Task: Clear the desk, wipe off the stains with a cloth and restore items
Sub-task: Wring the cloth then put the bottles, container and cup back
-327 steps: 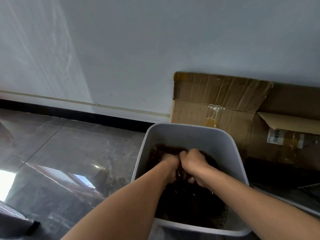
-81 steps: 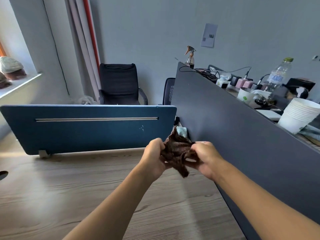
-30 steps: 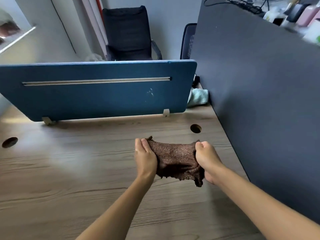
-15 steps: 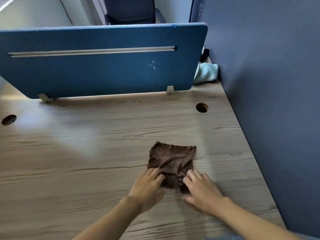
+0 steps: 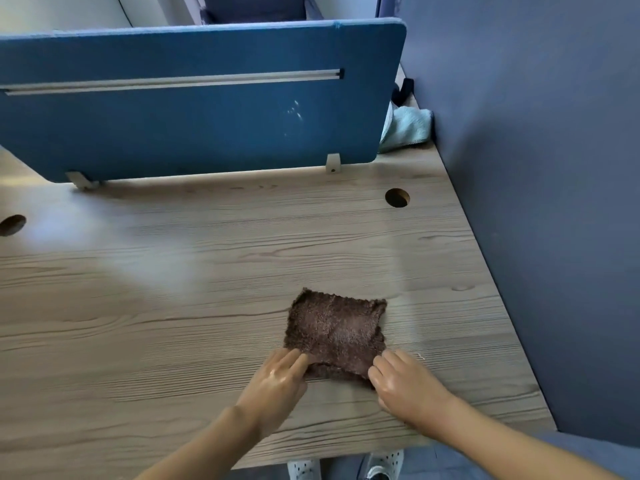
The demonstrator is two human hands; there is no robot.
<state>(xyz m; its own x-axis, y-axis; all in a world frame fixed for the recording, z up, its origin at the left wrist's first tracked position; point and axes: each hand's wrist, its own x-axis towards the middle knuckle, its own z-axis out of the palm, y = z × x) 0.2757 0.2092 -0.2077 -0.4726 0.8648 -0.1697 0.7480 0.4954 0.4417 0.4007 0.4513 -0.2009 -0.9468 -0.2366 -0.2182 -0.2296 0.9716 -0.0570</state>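
cloth: a brown fuzzy cloth lies spread pretty much flat on the worktop, toward the 4 o'clock part of the wood. It's roughly square, and the near edge looks a bit doubled over.
left hand: the left hand sits at the cloth's 7 o'clock corner. The fingers are mostly straight, with the tips resting on top of the fabric. The thumb is hidden, so there's no telling if it's tucked under the edge.
right hand: the right hand does the same thing at the cloth's 5 o'clock corner. The fingers are loosely extended, the tips touch the fabric, and the palm is down on the wood just beside it.
worktop: light wood grain. One round cable hole is at 1 o'clock from the cloth, well apart from it. A second hole is way over at 9 o'clock by the frame edge.
blue divider: a blue panel stands along the far edge at 11 to 12 o'clock. A pale rail runs across it, and two small brackets are at its base.
grey partition: a tall grey-blue wall runs down the 3 o'clock side of the worktop.
other cloth: a light teal cloth is bunched in the far corner at 1 o'clock, between the blue panel's end and the grey wall.
below the edge: white perforated shoes peek out at 6 o'clock.
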